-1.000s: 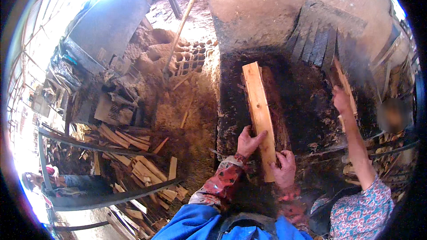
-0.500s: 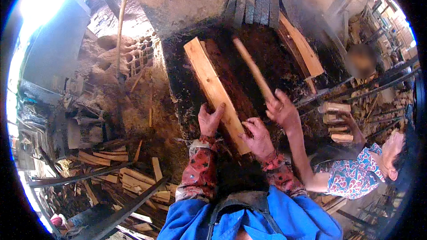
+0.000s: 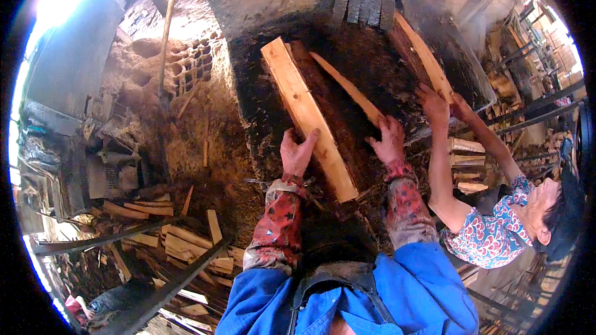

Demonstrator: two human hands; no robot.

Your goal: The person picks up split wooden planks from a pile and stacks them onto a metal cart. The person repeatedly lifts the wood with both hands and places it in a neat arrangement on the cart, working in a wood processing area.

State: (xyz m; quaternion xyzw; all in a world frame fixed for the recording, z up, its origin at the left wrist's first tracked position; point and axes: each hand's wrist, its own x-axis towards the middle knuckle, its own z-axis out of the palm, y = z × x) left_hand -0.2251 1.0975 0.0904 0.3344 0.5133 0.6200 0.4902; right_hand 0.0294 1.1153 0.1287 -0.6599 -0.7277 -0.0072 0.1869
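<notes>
A long pale plank (image 3: 307,111) slants across the dark work surface in front of me. My left hand (image 3: 298,154) is at its left edge, thumb over the top face and fingers along the side. To the right of the plank, a thin tapered wooden strip (image 3: 347,87) points away from me. My right hand (image 3: 389,141) has its fingers closed around the near end of that strip. Farther right a co-worker's hands (image 3: 436,107) grasp the lower end of another board (image 3: 425,56), which leans near the back wall.
Split wood pieces (image 3: 189,245) lie at the lower left behind a dark metal bar (image 3: 180,282). More cut wood (image 3: 469,161) is stacked beside the co-worker (image 3: 496,236) on the right. A thin upright pole (image 3: 167,31) stands at the left.
My right hand has left the plank's near end and moved right to the thin strip. The co-worker's hand has let go of the strip and shifted to the board on the right.
</notes>
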